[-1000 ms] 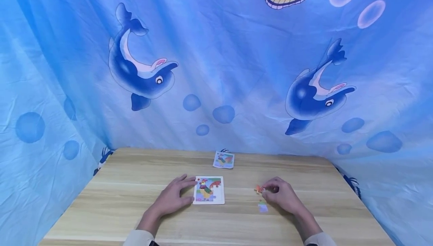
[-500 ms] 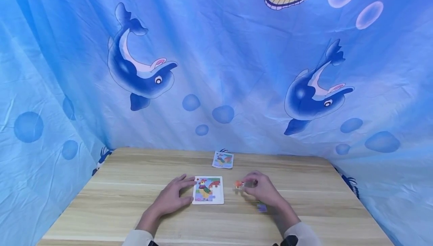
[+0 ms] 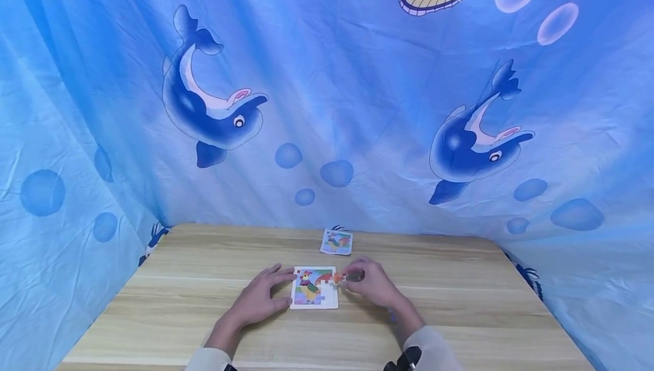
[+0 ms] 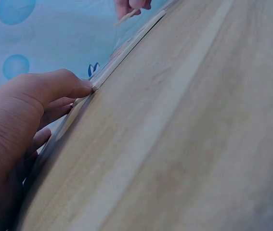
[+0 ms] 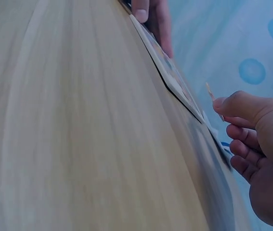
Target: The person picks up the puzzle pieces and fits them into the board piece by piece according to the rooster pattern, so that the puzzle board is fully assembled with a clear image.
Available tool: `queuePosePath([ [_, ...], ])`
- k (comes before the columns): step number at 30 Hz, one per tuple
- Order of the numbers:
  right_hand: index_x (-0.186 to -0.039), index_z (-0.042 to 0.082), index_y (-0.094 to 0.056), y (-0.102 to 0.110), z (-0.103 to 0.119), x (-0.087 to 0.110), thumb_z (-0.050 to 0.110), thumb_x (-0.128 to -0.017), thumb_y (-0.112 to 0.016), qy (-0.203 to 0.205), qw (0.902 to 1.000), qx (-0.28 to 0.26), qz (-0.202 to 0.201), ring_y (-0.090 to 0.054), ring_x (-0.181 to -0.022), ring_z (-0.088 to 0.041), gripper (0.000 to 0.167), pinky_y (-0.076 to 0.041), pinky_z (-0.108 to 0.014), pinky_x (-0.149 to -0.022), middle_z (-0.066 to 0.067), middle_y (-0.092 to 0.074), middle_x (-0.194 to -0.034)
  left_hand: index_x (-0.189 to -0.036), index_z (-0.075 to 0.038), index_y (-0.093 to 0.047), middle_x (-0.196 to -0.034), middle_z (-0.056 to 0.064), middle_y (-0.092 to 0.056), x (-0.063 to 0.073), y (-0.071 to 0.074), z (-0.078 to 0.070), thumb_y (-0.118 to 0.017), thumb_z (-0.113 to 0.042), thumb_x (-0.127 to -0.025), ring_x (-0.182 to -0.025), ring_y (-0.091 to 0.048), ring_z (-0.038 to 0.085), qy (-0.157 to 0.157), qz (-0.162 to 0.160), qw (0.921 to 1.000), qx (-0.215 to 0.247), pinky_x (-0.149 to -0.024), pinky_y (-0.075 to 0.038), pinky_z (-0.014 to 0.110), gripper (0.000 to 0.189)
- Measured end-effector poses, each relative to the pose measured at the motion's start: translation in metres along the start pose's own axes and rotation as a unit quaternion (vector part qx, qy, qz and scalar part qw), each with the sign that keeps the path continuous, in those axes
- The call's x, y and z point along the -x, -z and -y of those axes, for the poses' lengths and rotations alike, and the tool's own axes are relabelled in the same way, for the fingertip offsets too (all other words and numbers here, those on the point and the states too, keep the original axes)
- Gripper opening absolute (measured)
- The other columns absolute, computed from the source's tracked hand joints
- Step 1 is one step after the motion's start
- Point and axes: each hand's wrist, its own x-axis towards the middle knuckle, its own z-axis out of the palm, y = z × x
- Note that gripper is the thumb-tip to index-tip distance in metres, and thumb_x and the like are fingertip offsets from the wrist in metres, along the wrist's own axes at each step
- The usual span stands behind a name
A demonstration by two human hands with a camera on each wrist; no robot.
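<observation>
In the head view a jigsaw puzzle board (image 3: 330, 301) with a rooster picture lies on the table, with a white gap at its lower right. My left hand (image 3: 259, 296) rests at the board's left edge, thumb and fingers spread and touching it. Between thumb and fingertips my right hand (image 3: 373, 283) pinches an orange puzzle piece (image 3: 338, 278) over the board's right edge. Seen edge-on in the right wrist view, the puzzle piece (image 5: 209, 90) is held above the board (image 5: 167, 79). The left thumb (image 4: 76, 88) presses the board's near corner in the left wrist view.
Behind the board lies a card (image 3: 336, 242) with the rooster picture. A purple puzzle piece (image 3: 392, 315) is on the table, mostly covered by the right forearm. A blue curtain (image 3: 327, 104) with dolphins hangs along the wooden table's (image 3: 204, 257) back edge.
My right hand has picked the orange puzzle piece up from the table on the right and carried it left to the board. My left hand has stayed at the board's edge.
</observation>
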Motion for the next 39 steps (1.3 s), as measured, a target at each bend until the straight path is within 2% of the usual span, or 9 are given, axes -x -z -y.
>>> queuePosePath([
  [5, -0.104, 0.012, -0.080, -0.011, 0.005, -0.006, 0.017, -0.084, -0.083, 0.006, 0.9999, -0.005, 0.012, -0.062, -0.099, -0.018, 0.022, -0.052, -0.023, -0.081, -0.002, -0.068, -0.110, -0.141, -0.022, -0.065, -0.157, -0.002, -0.054, 0.000, 0.000, -0.001, -0.074, -0.035, -0.089, -0.154, -0.035, 0.040, -0.007, 0.003, 1.0000, -0.002, -0.116, -0.029, 0.078, 0.055],
  [13, -0.105, 0.013, -0.080, -0.023, 0.007, -0.010, 0.017, -0.082, -0.083, 0.005, 0.9994, 0.008, 0.033, -0.057, -0.091, -0.012, 0.023, -0.049, -0.022, -0.077, 0.001, -0.065, -0.103, -0.141, -0.022, -0.065, -0.157, 0.000, -0.054, -0.001, -0.001, -0.001, -0.073, -0.033, -0.089, -0.154, -0.035, 0.040, -0.009, 0.001, 1.0000, -0.001, -0.116, -0.029, 0.077, 0.054],
  [22, -0.105, 0.013, -0.080, -0.027, 0.008, -0.009, 0.016, -0.082, -0.083, 0.003, 0.9994, 0.021, 0.028, -0.056, -0.091, -0.010, 0.023, -0.048, -0.021, -0.077, 0.003, -0.065, -0.102, -0.141, -0.020, -0.064, -0.157, 0.000, -0.054, -0.002, -0.001, -0.001, -0.073, -0.034, -0.089, -0.154, -0.035, 0.040, -0.012, 0.002, 0.9999, -0.002, -0.116, -0.029, 0.077, 0.054],
  [28, -0.107, 0.012, -0.081, -0.028, 0.009, -0.010, 0.017, -0.082, -0.083, 0.003, 0.9992, 0.026, 0.030, -0.056, -0.091, -0.010, 0.025, -0.048, -0.021, -0.078, 0.002, -0.065, -0.103, -0.141, -0.021, -0.065, -0.157, 0.000, -0.054, 0.000, -0.001, -0.001, -0.074, -0.033, -0.089, -0.154, -0.034, 0.039, -0.003, 0.000, 1.0000, 0.005, -0.117, -0.028, 0.077, 0.054],
  [39, -0.107, 0.015, -0.082, -0.034, 0.010, -0.016, 0.017, -0.086, -0.082, 0.014, 0.9994, 0.012, 0.029, -0.055, -0.090, -0.010, 0.021, -0.047, -0.020, -0.074, 0.004, -0.066, -0.099, -0.142, -0.022, -0.064, -0.158, -0.001, -0.053, -0.001, -0.001, 0.002, -0.074, -0.033, -0.089, -0.155, -0.033, 0.040, -0.007, 0.005, 0.9999, 0.005, -0.118, -0.025, 0.077, 0.055],
])
